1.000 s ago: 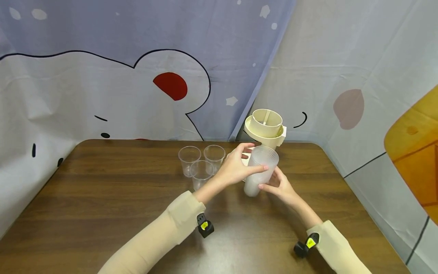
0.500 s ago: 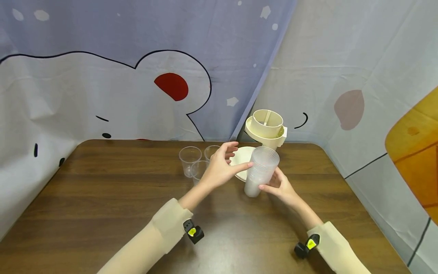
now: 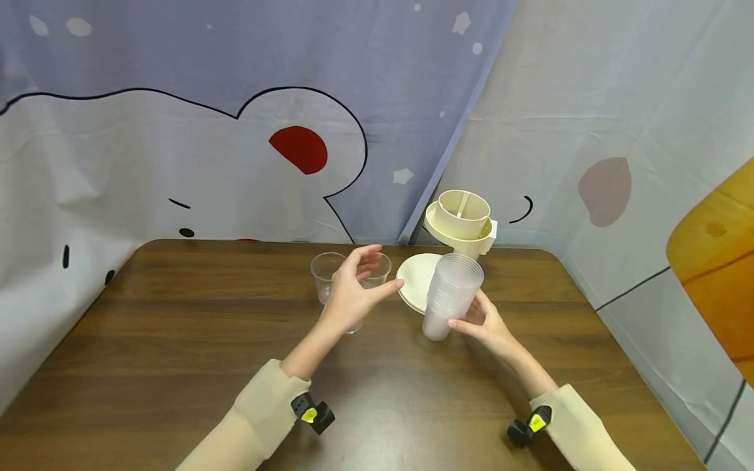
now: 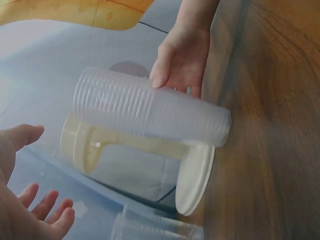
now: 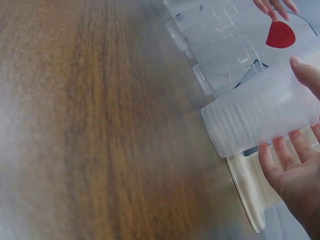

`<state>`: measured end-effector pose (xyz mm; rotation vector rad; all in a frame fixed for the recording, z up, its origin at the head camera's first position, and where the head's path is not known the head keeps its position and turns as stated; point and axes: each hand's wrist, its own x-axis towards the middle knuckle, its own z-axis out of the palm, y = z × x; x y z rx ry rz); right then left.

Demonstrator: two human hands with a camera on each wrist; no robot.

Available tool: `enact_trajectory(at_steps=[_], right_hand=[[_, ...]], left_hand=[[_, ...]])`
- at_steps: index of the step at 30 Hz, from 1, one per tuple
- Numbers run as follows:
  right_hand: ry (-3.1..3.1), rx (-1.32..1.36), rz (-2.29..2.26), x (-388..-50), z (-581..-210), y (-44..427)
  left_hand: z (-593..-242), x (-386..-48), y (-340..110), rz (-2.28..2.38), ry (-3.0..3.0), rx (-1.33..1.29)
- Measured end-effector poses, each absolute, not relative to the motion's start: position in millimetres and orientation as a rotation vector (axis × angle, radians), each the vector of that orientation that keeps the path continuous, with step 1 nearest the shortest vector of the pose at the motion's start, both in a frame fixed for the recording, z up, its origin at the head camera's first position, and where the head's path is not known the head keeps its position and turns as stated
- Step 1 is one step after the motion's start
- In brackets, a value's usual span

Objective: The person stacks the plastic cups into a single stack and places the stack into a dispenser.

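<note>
A tall stack of nested clear plastic cups (image 3: pixel 452 291) stands upright on the table, with my right hand (image 3: pixel 485 327) gripping its right side, thumb in front. The right wrist view shows the fingers (image 5: pixel 283 153) curved around the stack (image 5: pixel 260 110). To the left, my left hand (image 3: pixel 350 294) holds nothing; its thumb and fingers are spread apart, in front of the separate clear cups (image 3: pixel 326 271), partly hiding them. In the left wrist view a gap lies between this hand (image 4: pixel 25 200) and the stack (image 4: pixel 150 107).
Behind the stack stands a cream holder with a round ring top (image 3: pixel 462 219) and a round white base (image 3: pixel 417 278). A patterned cloth (image 3: pixel 235 170) hangs behind the brown wooden table (image 3: pixel 194 327).
My left hand has let go of the cup stack's upper part and moved left, in front of the separate cups. My right hand has kept its grip on the stack.
</note>
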<state>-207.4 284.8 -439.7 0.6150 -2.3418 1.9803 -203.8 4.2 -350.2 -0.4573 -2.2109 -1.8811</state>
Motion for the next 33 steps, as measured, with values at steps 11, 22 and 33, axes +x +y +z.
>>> enact_trajectory(at_steps=[11, 22, 33], right_hand=[[-2.321, 0.613, 1.998, -206, -442, 285], [-2.327, 0.613, 1.988, -207, -441, 285], [-2.309, 0.644, 1.992, -208, -441, 285]], left_hand=[[-360, -199, -21, -1.745, -2.249, -0.322], [-379, -194, -37, -1.695, -2.274, -0.273], [-397, -189, -45, -1.651, -2.325, -0.192]])
